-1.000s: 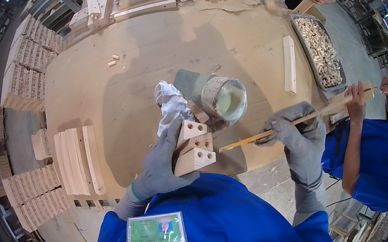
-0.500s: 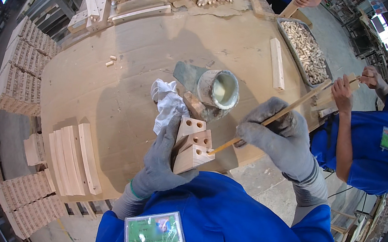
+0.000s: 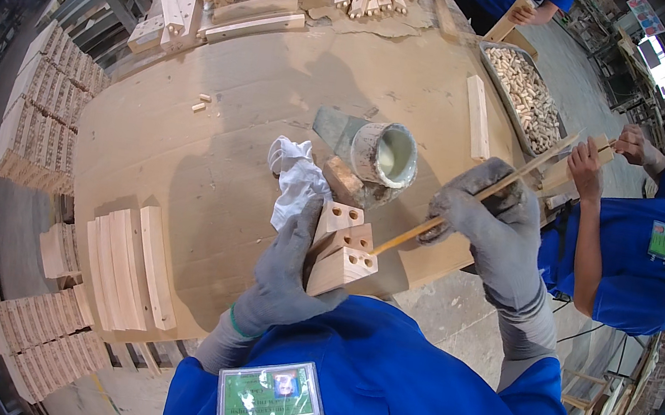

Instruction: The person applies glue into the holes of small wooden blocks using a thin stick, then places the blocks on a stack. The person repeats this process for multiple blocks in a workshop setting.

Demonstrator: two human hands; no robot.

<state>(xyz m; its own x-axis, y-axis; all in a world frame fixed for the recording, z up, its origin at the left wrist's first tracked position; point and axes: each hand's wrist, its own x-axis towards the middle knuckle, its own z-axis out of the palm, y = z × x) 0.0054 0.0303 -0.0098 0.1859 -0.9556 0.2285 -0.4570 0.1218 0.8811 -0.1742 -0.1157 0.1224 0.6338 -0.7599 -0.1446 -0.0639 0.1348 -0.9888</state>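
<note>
Head view: gloved L hand (image 3: 277,274) has its fingers wrapped round three wood pcs (image 3: 344,269), bunched together at the near side of the bench (image 3: 129,156), drilled ends turned up, prob. so all the holes can be got at w/o regripping. Gloved R hand (image 3: 493,216) has its fingers curled tight on a thin stick (image 3: 406,237); the slanted hold prob. keeps knuckles off the wood & tip in sight. Tip's by a hole at the R of the nearest pc; can't tell if it's in, touching or just in front. Cup (image 3: 365,155) w/ pale stuff (image 3: 391,155) stands just beyond the pcs, presumably for a short reach; how full is hard to judge. White rag (image 3: 300,182) lies L of it, close to the L hand, maybe for quick wipes. Single bar (image 3: 477,119) & heap of dowels (image 3: 524,94) are far R; strips (image 3: 115,267) lie side by side near L, prob. for easy pickup. Hidden: lower ends of the held pcs & most L fingertips, behind wood and glove. Co-worker's hands (image 3: 585,169) at R are partly confused w/ the stick's far end; can't make out what they hold exactly. Another person's hand (image 3: 523,13) shows at the far edge, body cut off.
</note>
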